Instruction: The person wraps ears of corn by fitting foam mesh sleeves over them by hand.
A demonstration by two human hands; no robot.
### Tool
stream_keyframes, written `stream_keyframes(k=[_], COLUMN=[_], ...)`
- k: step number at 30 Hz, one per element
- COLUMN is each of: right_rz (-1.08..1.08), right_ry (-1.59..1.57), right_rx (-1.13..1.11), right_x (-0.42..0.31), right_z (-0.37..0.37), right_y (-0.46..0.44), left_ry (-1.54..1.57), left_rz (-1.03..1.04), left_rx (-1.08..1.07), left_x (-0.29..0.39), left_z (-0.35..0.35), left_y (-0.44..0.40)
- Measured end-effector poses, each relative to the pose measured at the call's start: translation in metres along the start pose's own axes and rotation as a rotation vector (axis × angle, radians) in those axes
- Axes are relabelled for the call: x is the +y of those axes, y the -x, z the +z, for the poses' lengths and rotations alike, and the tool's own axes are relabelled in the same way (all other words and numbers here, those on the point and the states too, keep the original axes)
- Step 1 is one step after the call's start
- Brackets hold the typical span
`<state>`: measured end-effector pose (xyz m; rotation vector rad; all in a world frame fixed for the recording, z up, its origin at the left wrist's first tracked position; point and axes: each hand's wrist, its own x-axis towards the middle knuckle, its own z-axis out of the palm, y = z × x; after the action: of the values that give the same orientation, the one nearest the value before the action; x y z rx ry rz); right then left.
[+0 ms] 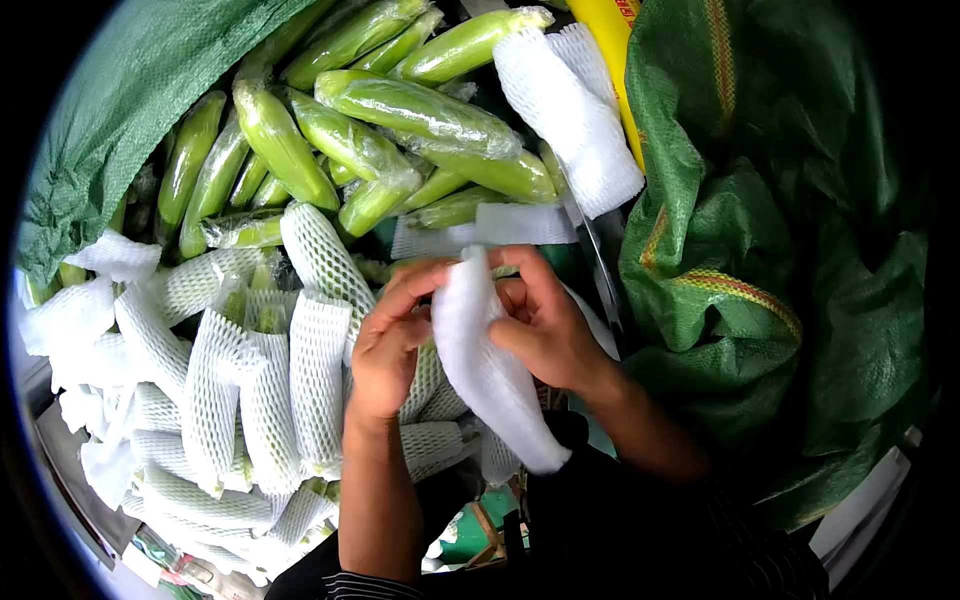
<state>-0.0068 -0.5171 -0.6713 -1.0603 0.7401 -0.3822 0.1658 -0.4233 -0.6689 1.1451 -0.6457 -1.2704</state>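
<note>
In the middle of the head view, a white foam net sleeve point(475, 345) hangs between my two hands, flat and narrow, its lower end tilted to the right. My left hand point(388, 345) pinches its upper left edge. The fingers and thumb of my right hand point(545, 325) close on its upper right side. No corn shows inside the sleeve. Just beyond my hands lie ears of corn in green husks point(420, 112), wrapped in clear film. Left of my left hand, ears covered in foam net sleeves point(265, 400) are piled up.
More white foam sleeves point(575, 120) lie at the upper right beside a yellow packet point(610, 60). A crumpled green woven sack point(740, 240) fills the right side. Another green woven sheet point(140, 110) covers the upper left. Below is my dark clothing.
</note>
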Motion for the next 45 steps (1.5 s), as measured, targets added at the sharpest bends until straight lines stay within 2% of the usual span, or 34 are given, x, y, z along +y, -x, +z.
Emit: stream_keyframes(k=[2, 3, 4, 6, 8, 9, 12, 13, 14, 16, 18, 20, 22, 23, 26, 27, 30, 32, 33, 34, 36, 38, 39, 41, 44, 45], right_rz=[-0.022, 0.069, 0.16, 0.234, 0.286, 0.263, -0.051, -0.235, -0.417, -0.523, -0.362, -0.256, -0.167, -0.129, -0.049, -0.053, -0.18, -0.164, -0.33, -0.276, -0.138, -0.006, 0.013, -0.044, 0.059, 0.012], right_ry=[0.217, 0.022, -0.173, -0.44, -0.586, -0.42, -0.044, 0.175, 0.395, 0.576, 0.503, 0.408, 0.319, 0.161, -0.082, -0.168, -0.104, -0.364, -0.542, -0.531, -0.722, -0.992, -1.017, -0.772, -0.517, -0.675], right_rx=[-0.166, -0.272, -0.375, -0.368, -0.338, -0.314, -0.105, -0.028, 0.045, 0.098, 0.055, 0.069, 0.056, 0.094, 0.122, 0.143, 0.039, 0.194, -0.114, -0.054, -0.032, -0.108, -0.12, -0.091, 0.089, 0.033], right_x=[-0.015, -0.02, -0.023, -0.02, -0.012, -0.015, 0.008, 0.01, 0.002, -0.008, -0.012, -0.021, -0.012, -0.014, -0.003, -0.003, 0.0, 0.006, 0.009, 0.004, -0.03, -0.051, -0.056, -0.057, -0.059, -0.038], right_z=[-0.006, -0.005, -0.003, -0.004, -0.001, 0.0, 0.0, -0.007, -0.014, -0.027, -0.03, -0.026, -0.036, -0.035, -0.047, -0.045, -0.057, -0.049, -0.058, -0.054, -0.033, -0.028, -0.027, -0.022, -0.024, -0.034], right_y=[0.006, 0.006, 0.007, 0.005, 0.008, 0.005, -0.004, -0.004, -0.008, -0.008, 0.004, 0.006, 0.008, 0.01, 0.017, 0.019, 0.027, 0.038, 0.021, 0.024, 0.025, 0.031, 0.031, 0.03, 0.007, -0.006], left_ry=[0.012, -0.124, -0.124, 0.013, -0.096, -0.167, -0.296, -0.329, -0.445, -0.681, -0.417, 0.213, 0.496, 0.634, 0.722, 0.55, 0.02, -0.124, -0.365, -0.501, -0.771, -0.81, -0.87, -1.108, -1.109, -1.044], left_rz=[-0.075, -0.068, -0.003, 0.058, -0.06, -0.082, -0.128, -0.189, -0.139, -0.032, -0.098, -0.256, -0.227, -0.218, -0.079, 0.015, 0.302, 0.539, 0.642, 0.681, 0.747, 0.743, 0.639, 0.593, 0.501, 0.47], left_rx=[-0.045, 0.025, 0.002, 0.077, 0.174, 0.206, 0.269, 0.3, 0.321, 0.365, 0.583, 0.582, 0.543, 0.518, 0.518, 0.542, 0.582, 0.46, 0.392, 0.316, 0.16, 0.038, 0.035, 0.085, 0.112, 0.11], left_x=[0.001, 0.001, -0.008, -0.015, -0.02, -0.021, -0.031, -0.041, -0.048, -0.057, -0.063, -0.075, -0.092, -0.091, -0.081, -0.075, -0.056, -0.052, -0.051, -0.05, -0.035, -0.034, -0.021, 0.001, -0.005, -0.008], left_z=[-0.004, 0.004, 0.007, 0.016, 0.023, 0.026, 0.033, 0.035, 0.037, 0.04, 0.034, 0.017, 0.017, 0.021, 0.031, 0.036, 0.049, 0.051, 0.043, 0.038, 0.036, 0.035, 0.044, 0.061, 0.062, 0.062], left_y=[0.0, 0.0, -0.002, -0.001, -0.004, -0.006, -0.012, -0.014, -0.021, -0.048, -0.098, -0.145, -0.167, -0.171, -0.163, -0.154, -0.112, -0.079, -0.068, -0.059, -0.046, -0.033, -0.026, -0.017, -0.018, -0.023])
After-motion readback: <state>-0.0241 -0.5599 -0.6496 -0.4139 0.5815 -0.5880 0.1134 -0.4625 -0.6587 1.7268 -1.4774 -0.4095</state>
